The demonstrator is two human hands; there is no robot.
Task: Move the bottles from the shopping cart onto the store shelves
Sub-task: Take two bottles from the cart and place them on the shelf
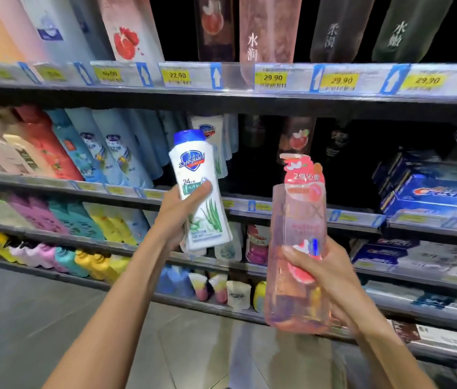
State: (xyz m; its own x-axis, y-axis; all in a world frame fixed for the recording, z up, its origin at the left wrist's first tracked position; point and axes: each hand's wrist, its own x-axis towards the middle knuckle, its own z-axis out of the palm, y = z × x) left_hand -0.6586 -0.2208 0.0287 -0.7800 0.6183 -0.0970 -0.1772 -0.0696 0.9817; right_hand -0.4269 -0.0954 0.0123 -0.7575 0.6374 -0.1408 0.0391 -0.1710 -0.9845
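Observation:
My left hand (178, 217) grips a white Safeguard bottle (198, 175) with a blue cap and aloe picture, held upright in front of the second shelf (300, 211). My right hand (331, 276) holds a clear pink pump bottle (297, 220) around its lower half, tilted slightly, in front of a dark gap on that shelf. Matching white Safeguard bottles (213, 130) stand just behind the left bottle. The shopping cart is out of view.
The top shelf edge (221, 77) carries yellow price tags, with tall bottles above. Blue and red bottles (81, 147) fill the left of the second shelf. Crest toothpaste boxes (429, 192) sit at right. Lower shelves hold small colourful bottles (95, 262). Grey floor lies below left.

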